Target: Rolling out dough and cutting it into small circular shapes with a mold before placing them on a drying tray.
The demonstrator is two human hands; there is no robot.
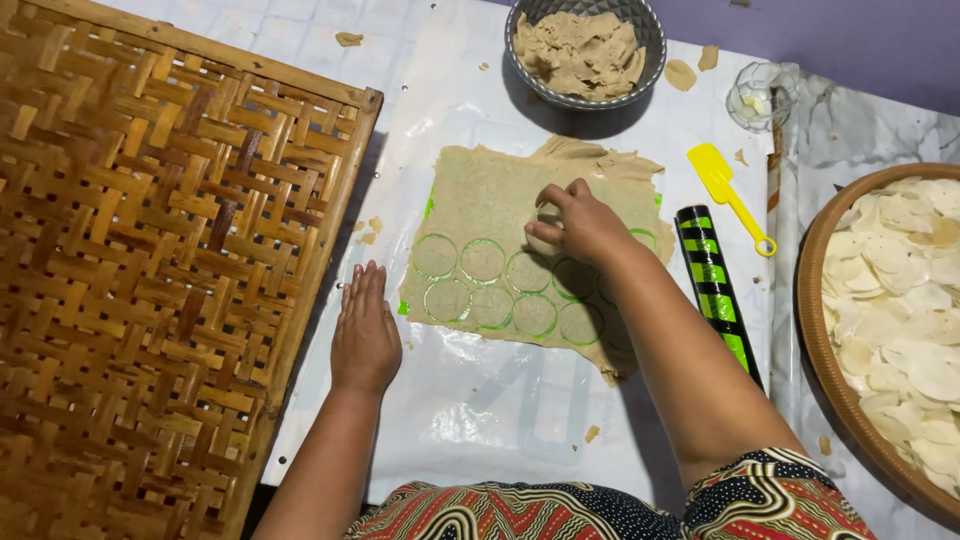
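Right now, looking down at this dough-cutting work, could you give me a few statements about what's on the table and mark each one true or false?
1. The right hand presses down on the rolled dough sheet. True.
2. The left hand holds the yellow spatula. False: it lies flat on the plastic sheet beside the dough; the spatula lies untouched to the right.
3. Circles are already cut in the dough sheet. True: two rows show along its near part.
4. The metal bowl at the top is empty. False: it holds dough scraps.
5. The woven bamboo tray on the left is covered with cut rounds. False: it is bare; pale rounds fill the round basket on the right.
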